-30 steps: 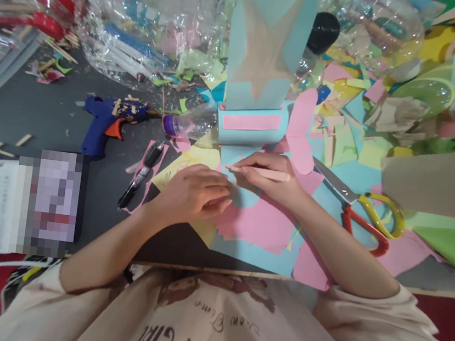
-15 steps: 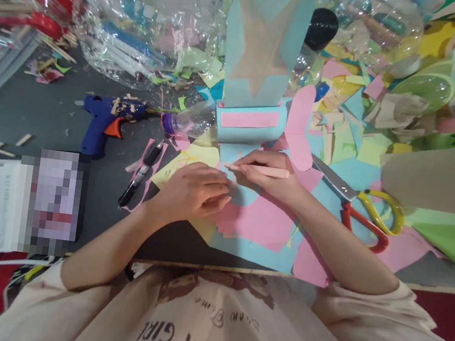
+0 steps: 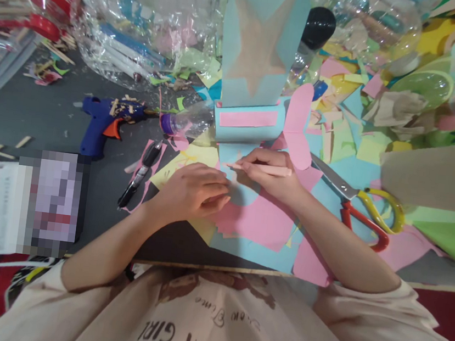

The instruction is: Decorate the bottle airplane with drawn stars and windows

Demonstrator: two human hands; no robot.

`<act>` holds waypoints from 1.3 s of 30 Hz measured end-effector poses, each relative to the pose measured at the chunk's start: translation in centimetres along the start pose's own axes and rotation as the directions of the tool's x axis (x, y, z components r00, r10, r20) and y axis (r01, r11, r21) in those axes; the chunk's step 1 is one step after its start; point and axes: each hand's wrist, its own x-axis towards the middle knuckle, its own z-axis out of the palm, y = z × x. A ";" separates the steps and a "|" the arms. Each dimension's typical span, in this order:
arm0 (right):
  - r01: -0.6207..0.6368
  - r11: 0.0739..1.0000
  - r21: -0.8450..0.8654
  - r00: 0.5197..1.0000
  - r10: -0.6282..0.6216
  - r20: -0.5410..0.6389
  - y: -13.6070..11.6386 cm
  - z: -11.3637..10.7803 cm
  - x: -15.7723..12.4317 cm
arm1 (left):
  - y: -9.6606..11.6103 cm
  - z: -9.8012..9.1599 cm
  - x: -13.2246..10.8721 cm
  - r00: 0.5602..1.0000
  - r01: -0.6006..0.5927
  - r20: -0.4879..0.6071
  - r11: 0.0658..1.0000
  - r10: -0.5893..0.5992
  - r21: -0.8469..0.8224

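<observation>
In the head view, I saw the right hand (image 3: 274, 179) with fingers clamped around a pale pink pen (image 3: 277, 171), its tip at the blue paper (image 3: 228, 154). The left hand (image 3: 194, 191) lay curled nearby; whether it gripped anything, I couldn't tell.

The left hand (image 3: 195, 193) curls loosely, close beside the pinching right hand (image 3: 273, 184).
</observation>
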 end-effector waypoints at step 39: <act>0.007 0.999 -0.039 1.000 -0.006 0.006 0.3 -0.2 -0.1 | 0.1 -0.1 0.2 1.000 0.003 0.006 1.000 -0.003 -0.007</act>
